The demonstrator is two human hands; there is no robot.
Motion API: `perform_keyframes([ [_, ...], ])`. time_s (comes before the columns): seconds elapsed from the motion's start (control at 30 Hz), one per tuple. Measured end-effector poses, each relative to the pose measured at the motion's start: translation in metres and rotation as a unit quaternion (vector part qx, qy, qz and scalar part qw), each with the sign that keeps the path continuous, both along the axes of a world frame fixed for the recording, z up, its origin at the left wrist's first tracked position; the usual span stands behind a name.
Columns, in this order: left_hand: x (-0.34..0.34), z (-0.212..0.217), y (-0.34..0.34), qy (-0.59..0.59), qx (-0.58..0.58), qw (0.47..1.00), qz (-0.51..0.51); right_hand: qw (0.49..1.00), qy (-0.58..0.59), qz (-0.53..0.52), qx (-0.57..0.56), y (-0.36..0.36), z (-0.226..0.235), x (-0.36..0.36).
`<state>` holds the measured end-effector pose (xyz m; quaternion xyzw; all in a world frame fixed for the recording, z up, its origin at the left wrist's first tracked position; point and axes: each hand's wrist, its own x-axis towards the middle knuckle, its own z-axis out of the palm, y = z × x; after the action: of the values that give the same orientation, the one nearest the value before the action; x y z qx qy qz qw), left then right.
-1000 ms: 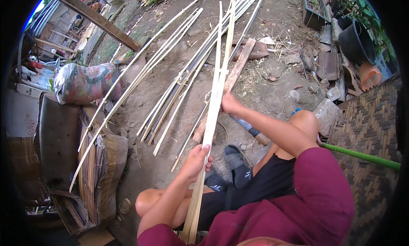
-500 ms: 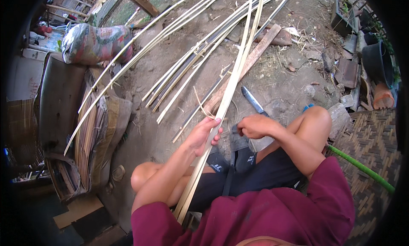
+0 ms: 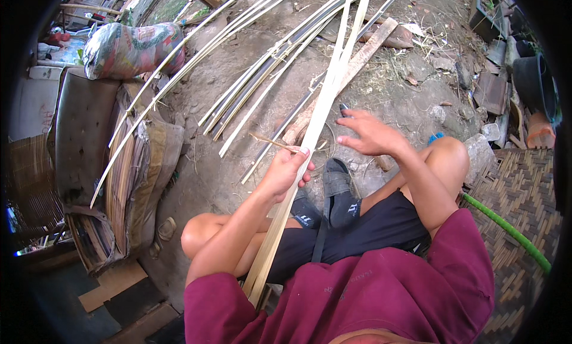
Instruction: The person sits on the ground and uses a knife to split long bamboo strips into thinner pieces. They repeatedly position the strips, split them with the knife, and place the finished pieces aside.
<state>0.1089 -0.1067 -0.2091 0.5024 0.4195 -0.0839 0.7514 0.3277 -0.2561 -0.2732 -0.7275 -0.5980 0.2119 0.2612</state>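
My left hand [image 3: 287, 175] is closed round a bundle of long, flat, pale bamboo strips [image 3: 325, 109], which slants from beside my left hip up to the far edge of the view. A thin brown tie strip [image 3: 266, 139] sticks out to the left from under my left thumb. My right hand [image 3: 374, 133] hovers over the ground right of the bundle, fingers spread, with nothing seen in it. The dark tip of a knife [image 3: 344, 108] shows just beyond its fingers; the rest is hidden under the hand.
More bamboo strips [image 3: 250, 88] lie across the dirt ahead. A wooden plank [image 3: 366, 55] rests beneath the bundle. On the left stand a stuffed sack [image 3: 134, 51] and a worn padded seat [image 3: 89, 135]. A woven mat [image 3: 512, 195] and a green stick [image 3: 506, 228] are at right.
My right hand has moved forward from near my shoe to above the knife, and its fingers have spread. The tie strip at my left thumb points out straighter to the left.
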Motion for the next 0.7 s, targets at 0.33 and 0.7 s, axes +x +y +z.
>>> perform_keyframes([
  [0.33,0.003,0.007,0.006,-0.016,-0.063,0.998,0.028,0.776,0.612,0.074,-0.136,0.027,-0.017,-0.039],
  [0.7,0.002,0.012,0.007,-0.019,-0.134,0.988,0.073,0.598,0.767,-0.212,-0.094,0.033,-0.008,-0.072],
])
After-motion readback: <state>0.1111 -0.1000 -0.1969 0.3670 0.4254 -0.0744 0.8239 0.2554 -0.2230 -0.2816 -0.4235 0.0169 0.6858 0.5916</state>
